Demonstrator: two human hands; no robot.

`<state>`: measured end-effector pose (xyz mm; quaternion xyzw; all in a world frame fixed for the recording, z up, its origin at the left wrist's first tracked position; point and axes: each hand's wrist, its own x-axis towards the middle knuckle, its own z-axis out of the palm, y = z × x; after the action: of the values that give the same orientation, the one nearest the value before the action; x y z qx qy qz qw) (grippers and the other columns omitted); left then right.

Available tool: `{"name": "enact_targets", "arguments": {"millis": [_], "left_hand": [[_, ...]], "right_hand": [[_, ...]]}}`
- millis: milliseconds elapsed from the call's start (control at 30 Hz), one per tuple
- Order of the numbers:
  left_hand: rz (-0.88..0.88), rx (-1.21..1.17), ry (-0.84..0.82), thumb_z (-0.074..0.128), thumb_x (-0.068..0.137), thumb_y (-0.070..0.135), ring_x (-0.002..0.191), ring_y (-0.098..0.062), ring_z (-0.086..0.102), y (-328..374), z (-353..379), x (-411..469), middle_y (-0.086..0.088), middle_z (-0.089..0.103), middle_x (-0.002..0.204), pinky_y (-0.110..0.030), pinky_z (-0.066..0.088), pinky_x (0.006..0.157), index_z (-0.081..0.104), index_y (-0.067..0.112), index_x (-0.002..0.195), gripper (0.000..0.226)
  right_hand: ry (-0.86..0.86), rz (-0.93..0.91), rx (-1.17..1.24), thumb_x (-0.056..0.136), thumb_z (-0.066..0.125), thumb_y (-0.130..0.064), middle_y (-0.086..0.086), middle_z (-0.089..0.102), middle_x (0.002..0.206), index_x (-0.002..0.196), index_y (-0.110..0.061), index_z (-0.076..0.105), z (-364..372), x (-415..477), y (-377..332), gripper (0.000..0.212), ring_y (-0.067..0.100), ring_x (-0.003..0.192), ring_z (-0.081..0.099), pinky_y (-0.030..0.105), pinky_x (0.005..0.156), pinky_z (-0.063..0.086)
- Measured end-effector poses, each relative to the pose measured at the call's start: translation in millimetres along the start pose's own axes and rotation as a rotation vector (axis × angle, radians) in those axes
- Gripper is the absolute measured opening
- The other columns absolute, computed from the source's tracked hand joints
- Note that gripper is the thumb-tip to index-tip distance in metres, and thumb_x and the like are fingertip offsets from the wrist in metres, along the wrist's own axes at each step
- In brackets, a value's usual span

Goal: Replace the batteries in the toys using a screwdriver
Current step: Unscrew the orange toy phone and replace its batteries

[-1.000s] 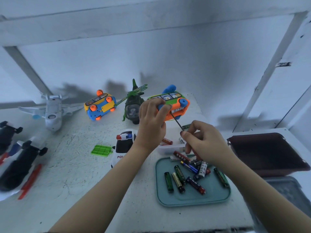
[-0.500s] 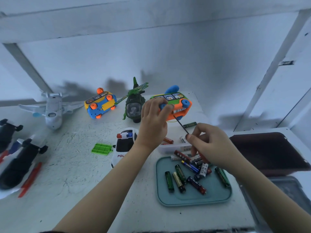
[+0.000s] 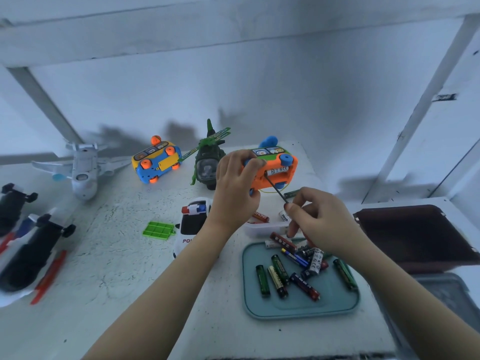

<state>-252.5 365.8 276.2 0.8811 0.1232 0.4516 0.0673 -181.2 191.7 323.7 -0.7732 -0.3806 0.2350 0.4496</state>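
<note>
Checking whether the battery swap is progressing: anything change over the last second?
Nothing clear. The left hand still grips the orange-and-green plastic toy bus. The right hand still pinches the thin black screwdriver, tip against the toy's underside; it wobbled slightly, if at all. Nothing was taken up or let go. The loose batteries on the teal plastic tray lie as before.

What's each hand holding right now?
Left hand: grips the orange toy.
Right hand: pinches the screwdriver, tip at the toy's battery bay.
</note>
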Motion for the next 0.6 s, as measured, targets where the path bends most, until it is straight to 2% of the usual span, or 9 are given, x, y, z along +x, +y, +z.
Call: {"name": "enact_targets", "arguments": {"millis": [200, 400, 600], "left_hand": [[0.029, 0.012, -0.017, 0.074, 0.052, -0.013, 0.106, -0.025, 0.042, -3.3, 1.6, -6.6, -0.002, 0.039, 0.116, -0.021, 0.024, 0.096, 0.046, 0.019, 0.109, 0.071], [-0.009, 0.026, -0.005, 0.073, 0.052, -0.014, 0.107, -0.025, 0.041, -9.2, 3.0, -8.4, -0.002, 0.040, 0.116, -0.027, 0.029, 0.096, 0.045, 0.020, 0.109, 0.072], [0.035, 0.048, 0.037, 0.074, 0.054, -0.015, 0.108, -0.026, 0.041, -9.4, -0.8, -8.0, -0.003, 0.039, 0.115, -0.037, 0.036, 0.091, 0.045, 0.018, 0.109, 0.070]], "right_hand": [[-0.044, 0.044, -0.017, 0.096, 0.050, -0.016, 0.000, 0.068, 0.057, 0.083, -0.001, 0.054, 3.7, -2.9, -0.3, 0.021, 0.010, 0.030, 0.041, 0.015, 0.037, 0.035], [-0.054, 0.113, -0.022, 0.097, 0.047, -0.017, -0.001, 0.069, 0.057, 0.079, -0.005, 0.054, 3.7, -10.7, -2.2, 0.023, 0.012, 0.030, 0.043, 0.015, 0.035, 0.034], [-0.171, 0.201, -0.141, 0.094, 0.048, -0.018, 0.002, 0.070, 0.058, 0.084, -0.002, 0.058, -6.4, -9.8, -3.0, 0.021, 0.011, 0.032, 0.046, 0.022, 0.041, 0.043]]}}
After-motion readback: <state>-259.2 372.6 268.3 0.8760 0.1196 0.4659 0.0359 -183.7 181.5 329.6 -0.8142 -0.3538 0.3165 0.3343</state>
